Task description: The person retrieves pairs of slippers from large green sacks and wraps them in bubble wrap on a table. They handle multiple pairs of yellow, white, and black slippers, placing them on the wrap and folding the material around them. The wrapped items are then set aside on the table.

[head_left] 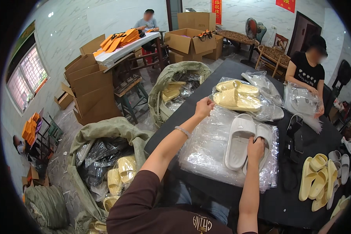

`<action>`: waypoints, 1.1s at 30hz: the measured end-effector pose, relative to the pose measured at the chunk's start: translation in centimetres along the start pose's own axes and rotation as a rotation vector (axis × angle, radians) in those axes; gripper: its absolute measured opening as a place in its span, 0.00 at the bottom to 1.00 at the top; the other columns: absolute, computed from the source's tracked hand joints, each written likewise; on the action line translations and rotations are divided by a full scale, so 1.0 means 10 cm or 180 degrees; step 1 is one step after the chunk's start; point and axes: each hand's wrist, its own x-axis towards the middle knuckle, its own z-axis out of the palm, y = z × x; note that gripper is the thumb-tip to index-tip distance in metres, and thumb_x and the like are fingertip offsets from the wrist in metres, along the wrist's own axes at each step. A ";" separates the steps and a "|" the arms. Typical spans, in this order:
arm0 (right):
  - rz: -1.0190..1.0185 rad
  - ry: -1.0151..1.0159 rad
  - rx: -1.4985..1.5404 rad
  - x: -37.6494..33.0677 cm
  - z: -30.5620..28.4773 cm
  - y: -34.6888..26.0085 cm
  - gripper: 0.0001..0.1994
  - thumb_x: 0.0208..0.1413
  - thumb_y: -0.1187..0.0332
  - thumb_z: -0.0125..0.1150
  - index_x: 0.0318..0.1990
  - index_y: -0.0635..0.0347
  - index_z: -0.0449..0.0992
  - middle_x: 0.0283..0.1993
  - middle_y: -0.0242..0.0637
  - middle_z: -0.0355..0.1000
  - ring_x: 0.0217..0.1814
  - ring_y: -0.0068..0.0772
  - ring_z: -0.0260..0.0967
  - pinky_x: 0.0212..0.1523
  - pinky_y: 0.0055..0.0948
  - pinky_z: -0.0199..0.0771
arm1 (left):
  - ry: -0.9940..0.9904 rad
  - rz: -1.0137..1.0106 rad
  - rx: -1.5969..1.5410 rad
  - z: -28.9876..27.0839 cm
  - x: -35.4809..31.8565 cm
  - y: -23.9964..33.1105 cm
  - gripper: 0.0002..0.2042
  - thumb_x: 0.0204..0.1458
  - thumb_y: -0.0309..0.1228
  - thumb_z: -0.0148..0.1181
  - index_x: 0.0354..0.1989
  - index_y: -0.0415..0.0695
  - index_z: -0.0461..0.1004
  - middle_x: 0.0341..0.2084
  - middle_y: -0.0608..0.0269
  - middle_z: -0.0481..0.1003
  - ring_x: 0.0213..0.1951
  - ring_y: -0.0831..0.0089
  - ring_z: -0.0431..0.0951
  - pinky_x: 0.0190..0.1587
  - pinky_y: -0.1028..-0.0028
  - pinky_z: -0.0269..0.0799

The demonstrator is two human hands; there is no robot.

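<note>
My right hand [256, 149] is closed round the inner edges of a pair of pale grey slide sandals [236, 146]. They lie side by side, toes away from me, over a stack of clear plastic bags [201, 146]. My left hand [204, 107] is closed near the stack's far left corner; whether a bag's edge is between the fingers, I cannot tell. Just right of it, yellow slide sandals [238, 99] lie in clear wrapping, with bagged pale sandals [263, 85] beyond them.
Loose yellow sandals [319, 177] lie at the right of the black table [226, 191]. A black device on a stand [295, 132] is nearer. Woven sacks [105, 128] of bagged sandals stand left. Across the table, a person [306, 74] handles a bagged pair.
</note>
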 end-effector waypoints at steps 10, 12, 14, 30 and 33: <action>0.0032 -0.0017 0.0006 -0.03 -0.02 -0.06 0.21 0.55 0.55 0.50 0.46 0.65 0.70 0.50 0.48 0.67 0.53 0.53 0.64 0.49 0.50 0.67 | -0.0645 -0.0976 -0.0661 -0.18 -0.60 -0.01 0.32 0.53 0.32 0.59 0.60 0.30 0.49 0.31 0.50 0.74 0.20 0.69 0.78 0.20 0.74 0.73; 0.0050 -0.0005 -0.0038 -0.02 -0.02 -0.04 0.21 0.55 0.55 0.49 0.46 0.65 0.70 0.50 0.48 0.67 0.53 0.53 0.64 0.49 0.50 0.67 | -0.1134 -0.1280 -0.0782 -0.37 -1.04 0.23 0.34 0.54 0.32 0.57 0.63 0.29 0.45 0.31 0.49 0.76 0.24 0.68 0.79 0.26 0.74 0.76; 0.0021 -0.0030 -0.0075 -0.02 0.01 -0.05 0.21 0.55 0.55 0.49 0.45 0.66 0.70 0.49 0.48 0.67 0.53 0.53 0.64 0.49 0.51 0.67 | -0.1116 -0.0428 -0.0421 -0.49 -1.47 0.01 0.36 0.53 0.30 0.58 0.66 0.36 0.42 0.36 0.49 0.75 0.31 0.71 0.79 0.33 0.75 0.74; 0.0023 0.0023 -0.0021 -0.03 -0.02 -0.07 0.20 0.55 0.55 0.51 0.41 0.66 0.71 0.47 0.48 0.68 0.52 0.53 0.64 0.48 0.51 0.67 | -0.0801 0.0358 0.1171 -0.70 -2.24 0.31 0.19 0.47 0.17 0.49 0.51 0.34 0.68 0.44 0.45 0.68 0.45 0.51 0.71 0.45 0.63 0.70; 0.0059 -0.0074 -0.0140 -0.05 -0.07 -0.13 0.21 0.55 0.54 0.53 0.43 0.66 0.70 0.49 0.47 0.67 0.54 0.52 0.63 0.49 0.51 0.67 | -0.0260 0.1105 0.1964 -0.63 -2.29 0.33 0.20 0.47 0.19 0.50 0.52 0.35 0.67 0.54 0.45 0.64 0.49 0.52 0.70 0.48 0.62 0.68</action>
